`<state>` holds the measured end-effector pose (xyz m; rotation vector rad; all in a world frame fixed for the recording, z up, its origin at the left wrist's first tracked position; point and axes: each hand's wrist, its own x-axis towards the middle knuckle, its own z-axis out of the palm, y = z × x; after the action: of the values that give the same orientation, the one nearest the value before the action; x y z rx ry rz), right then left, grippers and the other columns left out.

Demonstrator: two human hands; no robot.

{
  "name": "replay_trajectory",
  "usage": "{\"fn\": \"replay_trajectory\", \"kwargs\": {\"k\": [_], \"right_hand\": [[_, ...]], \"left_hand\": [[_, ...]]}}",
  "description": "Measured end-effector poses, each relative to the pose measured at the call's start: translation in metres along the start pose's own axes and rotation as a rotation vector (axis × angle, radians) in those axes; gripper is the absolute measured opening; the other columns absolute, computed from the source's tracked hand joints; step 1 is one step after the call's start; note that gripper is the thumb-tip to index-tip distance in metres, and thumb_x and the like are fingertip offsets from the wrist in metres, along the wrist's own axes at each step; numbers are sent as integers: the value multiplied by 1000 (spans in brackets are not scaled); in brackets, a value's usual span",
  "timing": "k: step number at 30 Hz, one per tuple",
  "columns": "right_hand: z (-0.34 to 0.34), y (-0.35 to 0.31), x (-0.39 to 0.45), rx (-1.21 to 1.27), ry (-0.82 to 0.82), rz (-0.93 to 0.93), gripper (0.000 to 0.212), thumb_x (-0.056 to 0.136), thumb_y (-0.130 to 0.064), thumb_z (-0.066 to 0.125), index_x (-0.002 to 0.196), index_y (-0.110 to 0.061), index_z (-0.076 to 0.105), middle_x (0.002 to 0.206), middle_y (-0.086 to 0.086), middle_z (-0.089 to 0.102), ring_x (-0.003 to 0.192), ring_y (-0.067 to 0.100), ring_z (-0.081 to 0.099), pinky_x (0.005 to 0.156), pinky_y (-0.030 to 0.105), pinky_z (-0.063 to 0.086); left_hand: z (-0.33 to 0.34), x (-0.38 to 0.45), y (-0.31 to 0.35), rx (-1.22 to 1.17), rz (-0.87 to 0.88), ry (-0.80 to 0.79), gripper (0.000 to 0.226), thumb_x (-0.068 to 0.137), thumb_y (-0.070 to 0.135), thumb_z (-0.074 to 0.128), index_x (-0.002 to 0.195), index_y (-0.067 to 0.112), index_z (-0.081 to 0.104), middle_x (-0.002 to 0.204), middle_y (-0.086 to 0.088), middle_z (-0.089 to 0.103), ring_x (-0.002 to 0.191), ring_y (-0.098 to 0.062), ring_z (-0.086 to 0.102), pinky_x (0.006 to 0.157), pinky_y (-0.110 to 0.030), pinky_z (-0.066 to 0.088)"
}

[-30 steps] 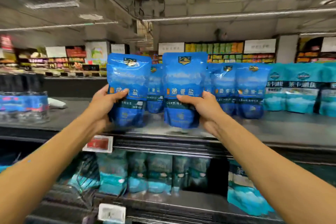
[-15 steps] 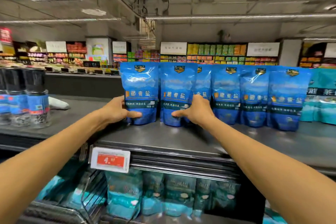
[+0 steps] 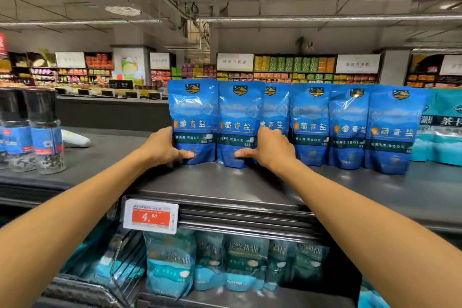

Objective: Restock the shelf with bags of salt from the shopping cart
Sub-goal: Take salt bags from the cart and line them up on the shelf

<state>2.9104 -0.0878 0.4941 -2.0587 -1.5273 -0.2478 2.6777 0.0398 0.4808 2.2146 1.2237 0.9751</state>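
Head view: hands [image 3: 162,147] still grip shelved salt bags [image 3: 192,120].

head cam | faces forward, slightly down | close to top shelf [image 3: 225,182] | single view

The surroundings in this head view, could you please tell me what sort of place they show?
Very likely a supermarket aisle. Blue salt bags stand in a row on a grey shelf, a red price tag hangs on its front edge, and stocked shelves with signs fill the background.
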Motion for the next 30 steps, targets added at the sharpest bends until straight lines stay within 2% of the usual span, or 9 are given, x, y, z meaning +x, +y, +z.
{"fn": "replay_trajectory", "kwargs": {"k": [3,7,9,12,15,18,21,25,30], "right_hand": [[0,4,-4,8,-18,-13,66,66,-75,68,69,-19,33,71,1,48,76,28,52,58,36,40],[-3,12,-10,45,-24,-31,68,70,-77,64,66,-18,30,64,1,39,65,25,45,48,32,31],[-8,18,-14,78,-19,-31,68,75,-75,62,62,-17,30,59,3,35,55,22,40,46,32,30],[-20,26,-24,150,-5,-25,61,87,-60,62,65,-3,53,63,17,62,63,30,62,65,38,55],[-40,38,-46,322,108,-55,36,90,-39,65,79,-5,65,74,12,72,76,24,70,81,37,56],[-62,53,-81,613,202,-109,15,92,-25,65,80,-14,66,65,0,71,61,13,69,65,28,51],[-81,73,-125,848,232,-206,14,94,-15,63,82,-11,65,67,4,70,55,16,66,54,22,49],[-90,111,-179,964,306,-191,10,94,-7,62,85,-4,63,70,12,67,53,22,63,48,26,46],[-97,176,-253,965,424,-34,10,95,-3,59,87,3,60,70,14,65,53,23,60,48,28,47]], "left_hand": [[1,-7,5,37,-68,42,51,66,35,89,95,21,50,80,-2,72,58,-12,67,46,-23,51],[-3,-23,10,-30,-128,69,75,64,37,90,112,10,39,93,-4,66,79,-20,71,64,-36,59],[-6,-33,12,24,-117,164,75,66,41,88,113,12,36,93,-2,60,85,-19,65,65,-32,52],[-7,-52,21,-11,-63,343,53,80,37,78,110,14,42,95,-2,58,85,-16,59,63,-25,41],[-4,-75,39,-261,14,386,21,91,25,66,102,17,50,91,-7,62,62,-8,61,50,-17,44],[8,-103,60,-493,106,345,8,94,15,61,95,15,53,86,-13,62,49,-7,58,45,-20,44],[31,-134,83,-613,179,299,4,95,14,60,94,14,56,74,-1,66,51,-10,59,46,-19,44],[76,-174,119,-750,295,219,4,93,16,62,91,16,58,73,-1,65,54,-16,58,46,-21,43],[161,-218,170,-899,374,-44,23,88,32,61,93,10,58,76,-4,64,56,-19,57,47,-24,43]]}}
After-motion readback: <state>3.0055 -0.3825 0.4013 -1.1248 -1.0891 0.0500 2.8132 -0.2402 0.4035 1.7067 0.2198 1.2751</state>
